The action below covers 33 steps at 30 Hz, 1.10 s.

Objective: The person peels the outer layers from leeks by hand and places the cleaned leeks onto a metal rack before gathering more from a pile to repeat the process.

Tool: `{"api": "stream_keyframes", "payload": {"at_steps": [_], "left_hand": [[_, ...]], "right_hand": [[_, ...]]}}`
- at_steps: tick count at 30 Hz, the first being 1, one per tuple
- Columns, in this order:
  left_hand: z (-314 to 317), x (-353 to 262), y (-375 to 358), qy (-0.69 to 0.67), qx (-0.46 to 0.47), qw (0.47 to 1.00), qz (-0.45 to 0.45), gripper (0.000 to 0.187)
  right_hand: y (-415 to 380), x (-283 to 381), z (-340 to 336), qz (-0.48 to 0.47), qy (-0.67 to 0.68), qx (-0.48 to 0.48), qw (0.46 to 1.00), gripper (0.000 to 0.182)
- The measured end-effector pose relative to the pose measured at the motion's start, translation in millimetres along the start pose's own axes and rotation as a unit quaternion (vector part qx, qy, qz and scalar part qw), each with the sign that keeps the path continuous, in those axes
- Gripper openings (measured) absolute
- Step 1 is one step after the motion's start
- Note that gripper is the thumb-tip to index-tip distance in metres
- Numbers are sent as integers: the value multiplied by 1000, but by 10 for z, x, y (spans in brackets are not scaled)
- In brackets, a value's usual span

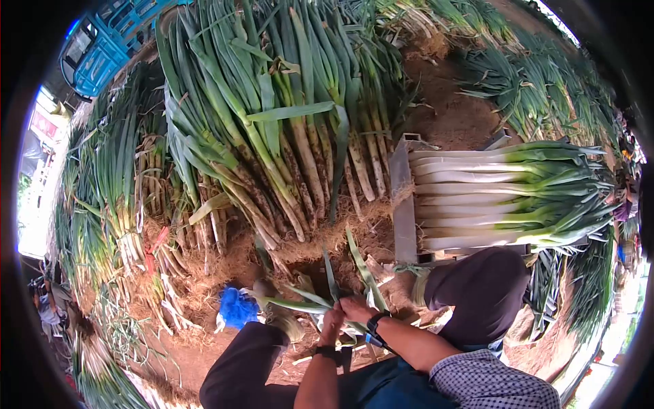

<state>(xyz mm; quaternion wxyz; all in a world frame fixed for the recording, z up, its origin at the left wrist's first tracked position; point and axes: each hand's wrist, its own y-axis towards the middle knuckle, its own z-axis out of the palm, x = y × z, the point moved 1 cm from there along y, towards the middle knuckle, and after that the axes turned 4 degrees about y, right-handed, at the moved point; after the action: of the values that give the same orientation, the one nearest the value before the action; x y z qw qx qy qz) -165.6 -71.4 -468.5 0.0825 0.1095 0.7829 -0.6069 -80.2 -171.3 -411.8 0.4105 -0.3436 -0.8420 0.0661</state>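
Observation:
Both of my hands are close together low in the middle of the view, above the ground between my knees. My left hand (332, 323) is closed round the base of some green leaves (306, 305). Right beside it, my right hand (357, 309) is also closed on leaves; its fingertips are partly hidden. Long leaf blades stick up and to the left from between the hands. To the upper right, a metal rack (403, 204) holds a row of clean leeks (470, 198), white ends to the left. A large pile of soil-covered leeks (293, 136) lies ahead.
A blue plastic bundle (238, 307) lies beside my left foot. More leeks (116, 177) are heaped at the left, and others (545, 88) at the upper right. A blue vehicle (95, 58) stands at the upper left. Roots and leaf scraps litter the brown ground.

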Motion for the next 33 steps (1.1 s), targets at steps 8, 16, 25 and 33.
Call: {"api": "stream_keyframes", "payload": {"at_steps": [8, 16, 25, 33], "left_hand": [[-2238, -2029, -2441, 297, -341, 809, 375, 39], [-2633, -2078, -3912, 192, -400, 798, 408, 33], [-2801, -1821, -3825, 256, -396, 780, 411, 43], [-2744, -1698, -3914, 238, -340, 792, 447, 45]], "right_hand": [[977, 616, -1943, -112, 160, -508, 839, 20], [1457, -35, -2600, 187, 25, -575, 796, 43], [1622, -194, -2448, 170, 147, -348, 910, 49], [1484, 278, -2470, 16, 135, -350, 927, 28]]}}
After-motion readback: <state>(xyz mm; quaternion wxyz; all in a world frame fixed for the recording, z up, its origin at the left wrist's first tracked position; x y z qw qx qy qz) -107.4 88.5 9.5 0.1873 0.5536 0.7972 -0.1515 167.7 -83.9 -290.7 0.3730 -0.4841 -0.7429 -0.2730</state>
